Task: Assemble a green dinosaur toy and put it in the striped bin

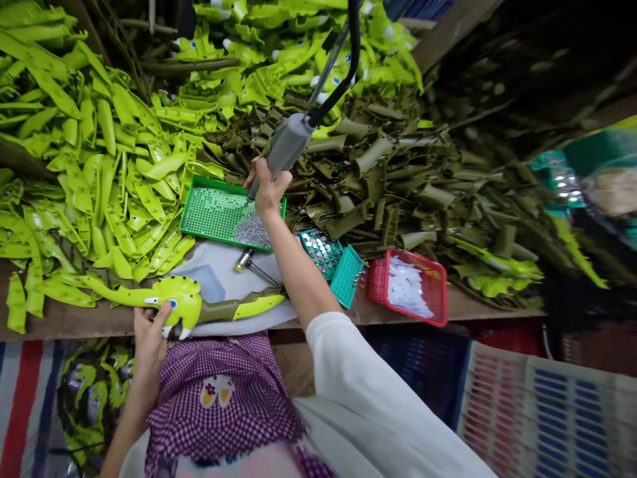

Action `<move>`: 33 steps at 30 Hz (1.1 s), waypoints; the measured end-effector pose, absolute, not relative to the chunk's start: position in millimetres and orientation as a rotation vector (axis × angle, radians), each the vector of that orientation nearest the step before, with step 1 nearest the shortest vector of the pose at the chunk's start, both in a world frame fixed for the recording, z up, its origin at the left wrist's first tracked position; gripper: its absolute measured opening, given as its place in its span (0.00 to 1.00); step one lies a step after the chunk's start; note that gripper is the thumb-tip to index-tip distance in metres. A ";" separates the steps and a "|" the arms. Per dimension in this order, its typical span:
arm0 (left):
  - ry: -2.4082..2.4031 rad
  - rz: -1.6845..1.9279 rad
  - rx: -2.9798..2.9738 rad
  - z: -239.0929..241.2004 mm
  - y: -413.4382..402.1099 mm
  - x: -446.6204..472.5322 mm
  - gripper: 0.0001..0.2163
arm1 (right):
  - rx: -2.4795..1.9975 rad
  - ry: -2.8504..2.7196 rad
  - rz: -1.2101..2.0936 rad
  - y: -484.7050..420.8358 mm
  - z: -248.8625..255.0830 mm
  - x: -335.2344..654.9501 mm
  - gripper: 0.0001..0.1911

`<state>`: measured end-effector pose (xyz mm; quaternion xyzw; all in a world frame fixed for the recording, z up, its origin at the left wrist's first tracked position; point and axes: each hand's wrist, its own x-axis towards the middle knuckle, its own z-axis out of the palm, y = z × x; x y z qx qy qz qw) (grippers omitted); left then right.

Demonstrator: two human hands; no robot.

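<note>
- Holding the grey power screwdriver (284, 147) in my right hand (269, 189), grip wrapped tight round its body, tip down over the loose screws (252, 230) in the green tray (209, 211) on the worktop (74, 320).
- Left hand (149, 332) has its fingers curled on the head of the green dino toy (182, 302) at the worktop's near edge, partly over a grey mat (219, 279).
- Worry: the toy sits right at the edge, so a loose grip could let it tip into my lap.
- The hanging cable (348, 60) might tug the driver and scatter screws.
- Around: a teal tray (343, 269) and a red basket (432, 279) just right of my arm, with piles of lime parts (99, 153) and olive parts (398, 179) crowding the back.
</note>
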<state>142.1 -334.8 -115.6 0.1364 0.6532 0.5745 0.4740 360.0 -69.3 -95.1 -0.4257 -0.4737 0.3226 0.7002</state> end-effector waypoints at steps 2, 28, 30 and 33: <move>1.602 1.407 0.343 -116.1 -334.6 141.5 0.30 | -0.960 -1.034 0.722 -73.4 -81.9 361.1 0.23; 1.445 1.534 0.520 -130.5 -336.6 142.8 0.35 | -0.778 -1.007 1.029 -334.7 -78.9 345.4 0.32; 1.459 1.548 0.508 -130.1 -336.5 143.2 0.35 | -0.786 -1.036 1.065 -335.1 -87.7 346.7 0.33; 1.476 1.570 0.501 -128.6 -336.5 144.3 0.35 | -0.783 -1.091 1.113 -335.0 -97.1 349.2 0.32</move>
